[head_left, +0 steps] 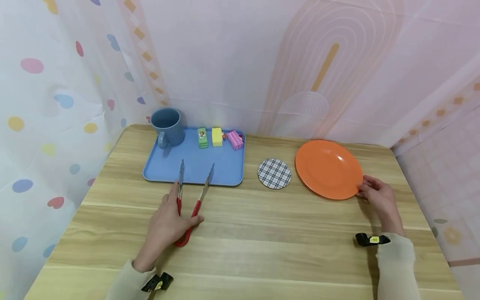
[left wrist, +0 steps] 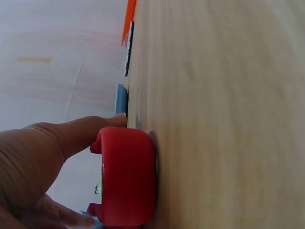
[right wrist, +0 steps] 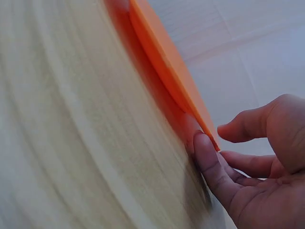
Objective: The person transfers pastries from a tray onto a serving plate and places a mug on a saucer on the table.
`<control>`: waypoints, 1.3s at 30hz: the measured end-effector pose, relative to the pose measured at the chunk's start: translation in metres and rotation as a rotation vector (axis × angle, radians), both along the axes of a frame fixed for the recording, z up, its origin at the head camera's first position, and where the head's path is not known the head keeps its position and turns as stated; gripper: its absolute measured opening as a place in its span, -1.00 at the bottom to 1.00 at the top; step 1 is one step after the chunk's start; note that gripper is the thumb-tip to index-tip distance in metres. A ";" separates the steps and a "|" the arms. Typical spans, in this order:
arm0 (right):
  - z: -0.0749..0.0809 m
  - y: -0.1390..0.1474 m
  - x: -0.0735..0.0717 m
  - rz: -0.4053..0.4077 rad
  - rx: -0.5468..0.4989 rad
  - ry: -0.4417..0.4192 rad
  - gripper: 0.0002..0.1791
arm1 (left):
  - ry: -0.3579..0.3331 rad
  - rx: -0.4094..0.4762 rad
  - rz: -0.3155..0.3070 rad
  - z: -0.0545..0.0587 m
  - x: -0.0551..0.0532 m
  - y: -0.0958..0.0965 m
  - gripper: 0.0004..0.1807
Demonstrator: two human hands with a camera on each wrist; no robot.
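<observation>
Head view: nearest on the surface point(head_left: 270, 254), the left hand point(head_left: 166, 223) straddles red-handled tongs point(head_left: 197, 206), whose tips reach over the near edge of a blue tray point(head_left: 225, 168). Handling them well likely means squeezing both handles evenly. Its fingers are spread apart, thumb across one handle, the rest along the other arm; how firmly they press cannot be told. Well to the right, the right hand point(head_left: 380, 201) pinches an orange plate point(head_left: 330, 166) at its right rim, one digit underneath; a level hold should keep it from tipping. Farther off, a checked coaster point(head_left: 274, 173) lies beside the plate, and the tray bears green point(head_left: 203, 141), yellow point(head_left: 216, 137) and pink blocks point(head_left: 235, 141) and a mug point(head_left: 173, 132).
</observation>
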State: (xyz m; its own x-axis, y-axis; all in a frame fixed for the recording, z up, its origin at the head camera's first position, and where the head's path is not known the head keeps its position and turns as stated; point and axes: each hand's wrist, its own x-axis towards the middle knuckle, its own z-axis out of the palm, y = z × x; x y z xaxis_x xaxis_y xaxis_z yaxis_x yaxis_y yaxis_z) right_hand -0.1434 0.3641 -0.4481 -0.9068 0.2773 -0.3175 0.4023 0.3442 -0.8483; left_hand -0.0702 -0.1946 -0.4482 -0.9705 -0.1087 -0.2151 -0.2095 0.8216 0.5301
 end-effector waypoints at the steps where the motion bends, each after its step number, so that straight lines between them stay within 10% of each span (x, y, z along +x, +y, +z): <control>1: 0.000 0.000 0.000 -0.003 -0.002 0.001 -0.33 | 0.004 -0.004 0.003 0.000 0.000 0.001 0.36; 39: -0.008 -0.002 0.000 -0.060 -0.060 0.067 -0.40 | 0.260 0.108 0.008 0.002 -0.010 0.003 -0.13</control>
State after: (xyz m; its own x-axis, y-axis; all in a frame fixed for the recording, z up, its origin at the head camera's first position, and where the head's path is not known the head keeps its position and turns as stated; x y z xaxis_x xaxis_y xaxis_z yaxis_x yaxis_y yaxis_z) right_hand -0.1429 0.3621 -0.4563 -0.9090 0.3140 -0.2741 0.3621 0.2693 -0.8924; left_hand -0.0804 -0.1921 -0.4463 -0.9939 -0.1063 0.0299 -0.0613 0.7565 0.6511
